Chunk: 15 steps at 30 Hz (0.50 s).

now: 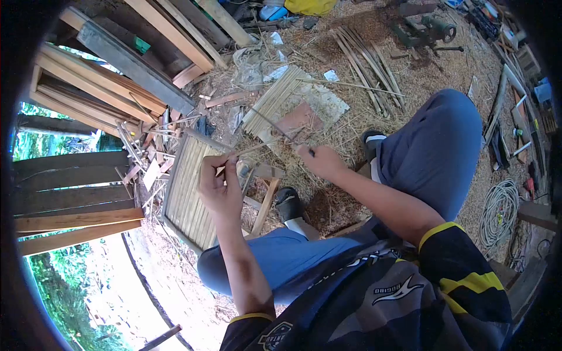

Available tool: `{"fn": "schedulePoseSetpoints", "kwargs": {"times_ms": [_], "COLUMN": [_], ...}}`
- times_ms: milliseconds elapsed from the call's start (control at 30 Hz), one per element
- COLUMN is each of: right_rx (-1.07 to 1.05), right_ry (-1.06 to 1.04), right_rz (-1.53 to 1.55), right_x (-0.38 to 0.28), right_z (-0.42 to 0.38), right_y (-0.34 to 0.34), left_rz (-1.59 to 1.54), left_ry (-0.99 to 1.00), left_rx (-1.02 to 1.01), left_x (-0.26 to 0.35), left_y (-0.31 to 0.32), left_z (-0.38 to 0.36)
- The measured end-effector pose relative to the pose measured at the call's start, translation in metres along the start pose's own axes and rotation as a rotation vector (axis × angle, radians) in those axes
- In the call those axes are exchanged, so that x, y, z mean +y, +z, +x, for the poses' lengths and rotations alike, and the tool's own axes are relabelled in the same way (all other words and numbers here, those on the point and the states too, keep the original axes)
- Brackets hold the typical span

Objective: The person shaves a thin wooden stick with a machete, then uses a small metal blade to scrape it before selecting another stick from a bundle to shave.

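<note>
My left hand point(221, 184) pinches the end of a thin bamboo strip point(255, 147) between thumb and fingertips. The strip points right, toward my right hand point(322, 162), which is closed around a long, narrow knife-like tool point(269, 123). Its slim dark length reaches up and left from my fist, and the strip's far end meets it near the knuckles. Below the hands, a framed panel of bamboo slats point(190, 181) leans beside my left knee. Beyond them lies a mat of pale strips point(274, 100) with a reddish-brown flat piece point(300, 120) close by.
Several long sticks point(366, 70) lie on the shavings-covered ground ahead. A green metal vise-like device point(427, 32) stands farther back. Wooden planks and frames point(99, 82) crowd the left side. A coiled pale rope or cable point(499, 213) rests at the right.
</note>
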State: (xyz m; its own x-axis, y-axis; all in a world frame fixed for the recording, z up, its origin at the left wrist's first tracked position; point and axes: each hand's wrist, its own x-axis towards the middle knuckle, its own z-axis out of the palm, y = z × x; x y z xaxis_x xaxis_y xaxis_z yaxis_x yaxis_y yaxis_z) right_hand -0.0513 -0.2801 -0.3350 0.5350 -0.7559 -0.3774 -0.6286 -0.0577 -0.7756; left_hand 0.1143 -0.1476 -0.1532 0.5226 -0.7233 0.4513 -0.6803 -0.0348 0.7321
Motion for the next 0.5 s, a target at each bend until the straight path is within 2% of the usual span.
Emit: {"fn": "schedulePoseSetpoints", "kwargs": {"times_ms": [167, 267, 300, 400, 500], "right_rx": [-0.016, -0.039, -0.027, 0.062, 0.039], "right_ry": [-0.345, -0.450, -0.450, -0.260, -0.112], "right_rz": [0.131, 0.199, 0.270, 0.268, 0.144], "right_x": [-0.073, -0.093, -0.091, -0.054, -0.030], "right_z": [-0.044, -0.067, -0.068, -0.037, -0.013], "right_y": [-0.016, -0.032, -0.033, -0.004, -0.010], "left_rz": [0.047, 0.061, 0.052, 0.054, 0.004], "left_ry": [0.024, 0.023, 0.039, 0.055, 0.078], "left_rx": [0.008, 0.007, 0.009, 0.032, 0.027], "left_x": [0.007, 0.011, 0.009, 0.015, 0.011], "left_y": [0.001, 0.008, 0.012, 0.019, 0.021], "left_z": [-0.001, -0.008, -0.011, -0.014, -0.014]}}
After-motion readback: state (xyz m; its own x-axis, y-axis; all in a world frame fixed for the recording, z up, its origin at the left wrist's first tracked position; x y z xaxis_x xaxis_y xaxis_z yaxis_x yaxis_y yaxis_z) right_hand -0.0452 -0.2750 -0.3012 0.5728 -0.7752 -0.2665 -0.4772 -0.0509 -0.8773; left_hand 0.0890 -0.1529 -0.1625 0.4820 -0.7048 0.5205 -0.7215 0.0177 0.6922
